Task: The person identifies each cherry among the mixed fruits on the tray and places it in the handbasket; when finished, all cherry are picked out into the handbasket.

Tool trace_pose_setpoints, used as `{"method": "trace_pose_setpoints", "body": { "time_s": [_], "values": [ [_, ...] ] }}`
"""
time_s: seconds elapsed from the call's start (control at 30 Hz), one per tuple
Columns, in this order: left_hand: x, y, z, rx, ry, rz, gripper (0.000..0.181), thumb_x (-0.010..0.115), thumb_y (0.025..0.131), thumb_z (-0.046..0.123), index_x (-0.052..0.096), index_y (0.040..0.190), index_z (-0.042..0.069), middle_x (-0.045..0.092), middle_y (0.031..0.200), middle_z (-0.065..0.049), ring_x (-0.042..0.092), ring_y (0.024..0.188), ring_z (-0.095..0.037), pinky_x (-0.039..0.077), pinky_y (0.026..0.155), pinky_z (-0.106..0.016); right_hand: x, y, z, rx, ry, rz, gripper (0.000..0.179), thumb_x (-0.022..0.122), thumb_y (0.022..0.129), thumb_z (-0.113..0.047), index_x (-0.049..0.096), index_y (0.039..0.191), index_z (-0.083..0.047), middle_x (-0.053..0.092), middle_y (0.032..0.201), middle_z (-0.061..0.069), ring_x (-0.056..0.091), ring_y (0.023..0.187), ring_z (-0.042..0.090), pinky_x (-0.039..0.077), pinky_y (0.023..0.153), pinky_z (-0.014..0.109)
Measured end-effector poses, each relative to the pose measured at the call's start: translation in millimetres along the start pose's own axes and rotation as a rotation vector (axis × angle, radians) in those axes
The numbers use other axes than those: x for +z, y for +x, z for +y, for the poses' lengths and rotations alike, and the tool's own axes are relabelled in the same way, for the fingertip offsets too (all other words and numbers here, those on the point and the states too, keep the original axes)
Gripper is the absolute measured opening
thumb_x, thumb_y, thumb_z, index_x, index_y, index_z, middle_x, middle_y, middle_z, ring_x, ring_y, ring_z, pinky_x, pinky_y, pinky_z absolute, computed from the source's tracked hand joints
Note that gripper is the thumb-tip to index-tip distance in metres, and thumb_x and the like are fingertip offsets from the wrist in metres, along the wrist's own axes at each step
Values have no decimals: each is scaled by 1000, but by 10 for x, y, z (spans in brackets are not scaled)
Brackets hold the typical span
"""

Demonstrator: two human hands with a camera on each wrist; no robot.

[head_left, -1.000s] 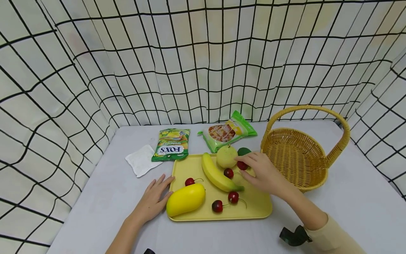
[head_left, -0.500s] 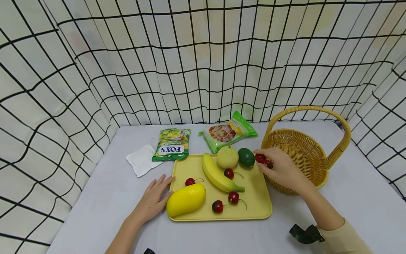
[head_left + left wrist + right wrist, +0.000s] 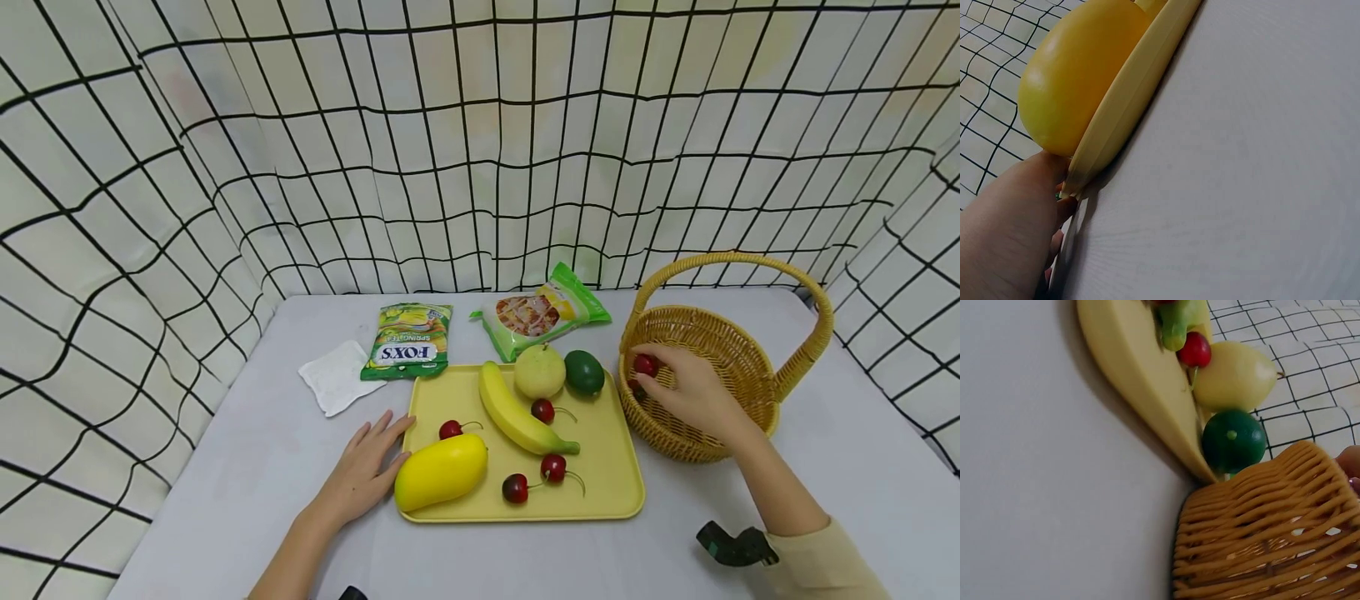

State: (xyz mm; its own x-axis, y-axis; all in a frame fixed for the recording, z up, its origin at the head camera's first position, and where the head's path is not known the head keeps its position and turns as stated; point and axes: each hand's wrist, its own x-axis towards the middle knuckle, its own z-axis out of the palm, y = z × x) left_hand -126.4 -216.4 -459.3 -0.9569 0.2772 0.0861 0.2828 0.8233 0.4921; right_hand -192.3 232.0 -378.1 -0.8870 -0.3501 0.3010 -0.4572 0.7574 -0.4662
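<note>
My right hand is inside the near-left part of the wicker basket, holding a cherry between fingers and thumb. A second, darker cherry shows just under the thumb. In the right wrist view the basket's woven wall hides most of this hand. My left hand rests at the left edge of the yellow tray, fingers extended. Its thumb lies beside the yellow mango, also large in the left wrist view. Also on the tray are a banana and several cherries.
A pale round fruit and a dark green fruit sit along the tray's far edge. Behind it lie a FOX'S candy bag and a green snack bag. A white cloth is at the left.
My right hand has carried two cherries from beside the green fruit rightward, over the tray's edge and into the basket. The left hand has stayed in place.
</note>
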Motion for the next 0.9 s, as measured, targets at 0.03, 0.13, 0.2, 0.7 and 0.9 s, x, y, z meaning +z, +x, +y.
{"method": "trace_pose_setpoints", "body": {
  "time_s": [0.03,0.13,0.2,0.7,0.9],
  "values": [
    [2,1,-4,0,0,-1,49,54,91,30,42,137,18,40,141,-8,24,135,-29,10,108,-52,8,0,26,4,-2,-2,35,63,86,-15,57,119,-6,62,107,15,58,95,29,52,71,44],
    [5,3,-15,1,0,-4,49,54,91,30,42,138,18,40,141,-7,23,135,-28,9,108,-52,44,-6,102,19,-1,-16,34,62,87,-17,57,118,-6,64,102,13,61,89,27,52,68,41],
    [7,4,-15,1,-1,-5,49,54,91,30,42,138,18,40,141,-7,23,135,-28,9,108,-52,70,-11,144,30,-1,-33,33,62,87,-17,57,117,-5,65,99,12,61,86,26,52,67,40],
    [0,-1,4,-1,-1,0,49,54,91,31,42,137,19,40,141,-6,23,135,-27,10,109,-51,174,-85,269,46,-11,-130,33,67,83,-15,60,115,-6,64,95,8,59,79,18,50,63,31],
    [-5,2,-1,-16,1,-14,49,53,92,32,41,138,20,39,142,-5,23,135,-26,9,109,-51,180,-106,266,47,-17,-154,31,66,83,-14,61,113,-6,63,88,3,54,72,13,47,58,27]
  ]
}}
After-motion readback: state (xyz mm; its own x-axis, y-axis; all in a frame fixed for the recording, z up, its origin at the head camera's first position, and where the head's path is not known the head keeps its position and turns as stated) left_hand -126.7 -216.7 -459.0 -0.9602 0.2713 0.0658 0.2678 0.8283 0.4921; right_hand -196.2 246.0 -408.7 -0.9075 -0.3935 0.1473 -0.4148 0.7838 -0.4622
